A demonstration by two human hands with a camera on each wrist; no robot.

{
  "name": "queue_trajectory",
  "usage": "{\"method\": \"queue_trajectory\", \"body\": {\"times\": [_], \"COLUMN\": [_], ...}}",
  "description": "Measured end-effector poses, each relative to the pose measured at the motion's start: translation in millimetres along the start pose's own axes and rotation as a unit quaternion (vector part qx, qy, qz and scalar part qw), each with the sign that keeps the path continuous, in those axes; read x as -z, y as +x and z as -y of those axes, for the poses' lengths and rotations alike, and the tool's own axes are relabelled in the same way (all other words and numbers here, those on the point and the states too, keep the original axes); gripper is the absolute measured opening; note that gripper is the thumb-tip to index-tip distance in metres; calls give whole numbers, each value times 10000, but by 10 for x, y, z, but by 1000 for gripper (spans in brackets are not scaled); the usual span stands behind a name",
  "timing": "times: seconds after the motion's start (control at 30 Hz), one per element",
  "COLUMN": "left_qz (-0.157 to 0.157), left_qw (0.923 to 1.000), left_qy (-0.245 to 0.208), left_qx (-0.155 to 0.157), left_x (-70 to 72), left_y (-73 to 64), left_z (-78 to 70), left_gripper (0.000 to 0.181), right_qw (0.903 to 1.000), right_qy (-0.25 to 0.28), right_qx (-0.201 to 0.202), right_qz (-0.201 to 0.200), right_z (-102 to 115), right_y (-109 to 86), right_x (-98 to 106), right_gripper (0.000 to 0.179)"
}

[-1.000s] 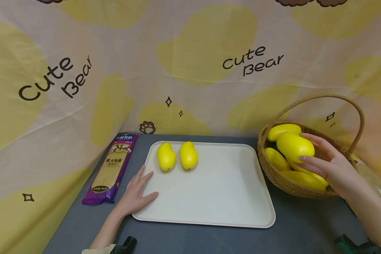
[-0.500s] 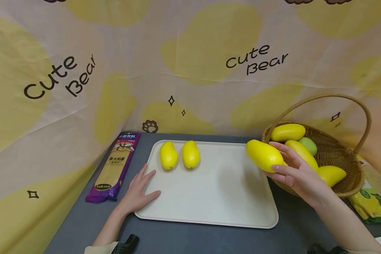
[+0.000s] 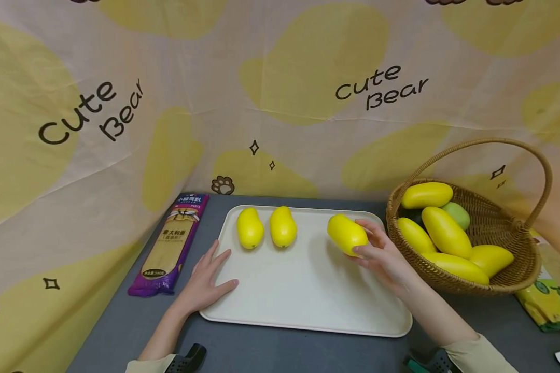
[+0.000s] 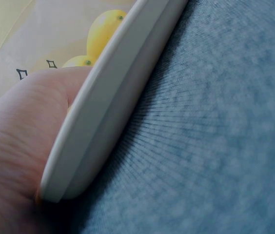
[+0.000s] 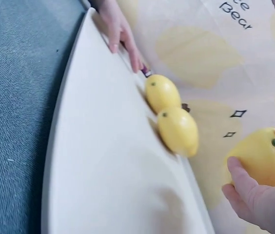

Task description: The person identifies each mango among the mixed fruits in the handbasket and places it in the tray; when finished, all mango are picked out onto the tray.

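My right hand (image 3: 385,259) holds a yellow mango (image 3: 347,234) by its near end, over the right part of the white tray (image 3: 298,300). Its shadow falls on the tray below. In the right wrist view, fingers and thumb grip the held mango (image 5: 262,158) from both sides. Two more mangoes lie side by side at the tray's back left, one mango (image 3: 249,228) left of the other mango (image 3: 283,227). Spread fingers of my left hand (image 3: 210,280) rest over the tray's left edge. The left wrist view shows that hand against the tray's rim (image 4: 103,97).
A wicker basket (image 3: 525,261) with a tall handle stands right of the tray, holding several yellow mangoes and a green fruit (image 3: 457,215). Left of the tray lies a purple pasta packet (image 3: 170,246). A yellow-green bag (image 3: 548,300) is behind the basket's right side. A printed cloth hangs behind.
My right hand has lifted the mango out of the basket and carried it left over the tray. My left hand has stayed at the tray's left edge.
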State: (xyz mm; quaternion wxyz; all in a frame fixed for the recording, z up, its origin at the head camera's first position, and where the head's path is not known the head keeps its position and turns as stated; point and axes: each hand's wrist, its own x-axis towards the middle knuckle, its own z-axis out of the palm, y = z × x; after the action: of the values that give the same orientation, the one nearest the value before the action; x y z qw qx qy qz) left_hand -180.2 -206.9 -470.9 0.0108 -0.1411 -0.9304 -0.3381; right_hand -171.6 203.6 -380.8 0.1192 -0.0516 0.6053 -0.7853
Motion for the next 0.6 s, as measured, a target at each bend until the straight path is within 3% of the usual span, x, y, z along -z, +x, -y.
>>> {"method": "queue_trajectory", "body": {"times": [0.33, 0.6], "left_qz": [-13, 9], "left_qw": [10000, 10000], "left_qy": [20, 49], "left_qx": [-48, -8], "left_x": [0, 1], "left_y": [-1, 3], "left_z": [-19, -13], "left_gripper": [77, 78], "right_qw": [9980, 9956], "right_qy": [156, 222], "right_qx": [-287, -360], "right_qz": [-550, -840], "right_z": [-317, -448], "right_y": [337, 536], "right_x": [-144, -266], "right_gripper": [62, 66]}}
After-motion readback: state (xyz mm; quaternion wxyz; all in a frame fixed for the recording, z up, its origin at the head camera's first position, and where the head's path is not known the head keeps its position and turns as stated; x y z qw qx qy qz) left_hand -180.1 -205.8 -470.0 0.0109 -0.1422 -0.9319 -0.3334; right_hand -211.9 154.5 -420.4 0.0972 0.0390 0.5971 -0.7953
